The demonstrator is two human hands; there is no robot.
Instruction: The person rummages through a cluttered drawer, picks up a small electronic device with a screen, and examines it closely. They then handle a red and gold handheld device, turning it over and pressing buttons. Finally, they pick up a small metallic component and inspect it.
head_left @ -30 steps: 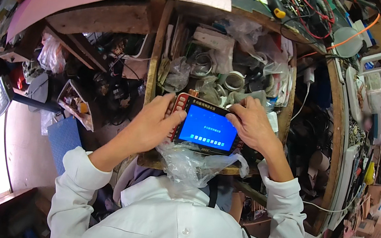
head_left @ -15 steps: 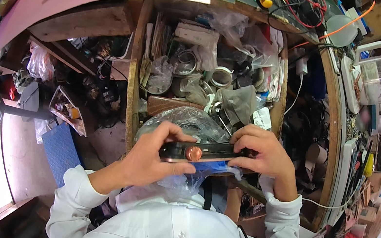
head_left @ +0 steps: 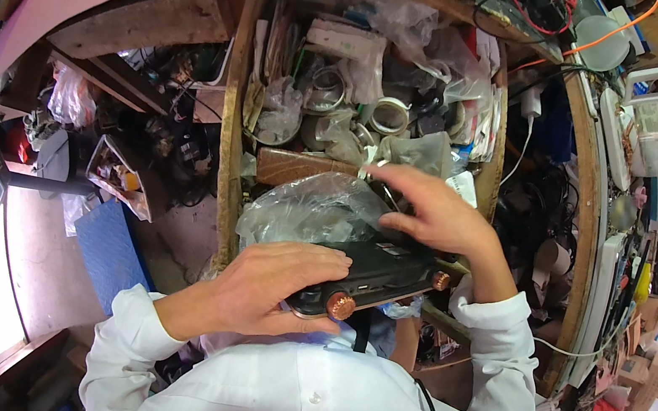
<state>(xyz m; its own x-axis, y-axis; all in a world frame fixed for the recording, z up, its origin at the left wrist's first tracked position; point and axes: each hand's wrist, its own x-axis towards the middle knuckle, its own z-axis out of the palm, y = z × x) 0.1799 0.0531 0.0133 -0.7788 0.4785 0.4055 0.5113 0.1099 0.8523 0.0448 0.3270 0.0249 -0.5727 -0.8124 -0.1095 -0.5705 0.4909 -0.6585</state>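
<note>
— Black, this device (head_left: pixel 374 276) you have? Where is it?

— Yes, black, with two copper knobs (head_left: pixel 340 305) on its near edge. It is just in front of the open wooden drawer (head_left: pixel 229 148), close to my chest, tilted flat.

— Who holds it?

— My left hand (head_left: pixel 265 290) lies over its left end, fingers curled on top and thumb below, so it grips the device. My right hand (head_left: pixel 438 217) is on the far right corner, fingers half spread, touching it and the clear plastic bag (head_left: pixel 307 211) beside.

— And inside the drawer?

— Tape rolls (head_left: pixel 389 117), bags and papers, all mixed.
</note>
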